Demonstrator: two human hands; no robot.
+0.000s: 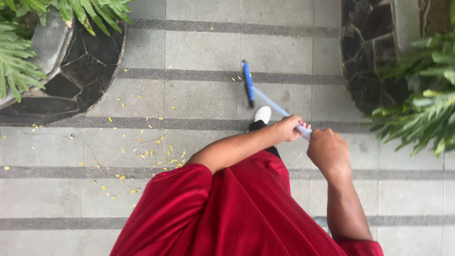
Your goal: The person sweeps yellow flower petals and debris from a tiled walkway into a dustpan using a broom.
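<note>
I hold a broom with a pale blue handle in both hands. My left hand grips the handle lower down. My right hand is closed around its upper end, just right of the left. The dark blue broom head rests on the grey stone paving ahead of me. Several small yellow petals lie scattered on the paving to the left of the broom. My white shoe shows beside the handle, and my red shirt fills the bottom of the view.
A dark stone planter with green fern fronds stands at the upper left. Another stone planter with leafy plants is at the upper right. Dark grey strips cross the paving.
</note>
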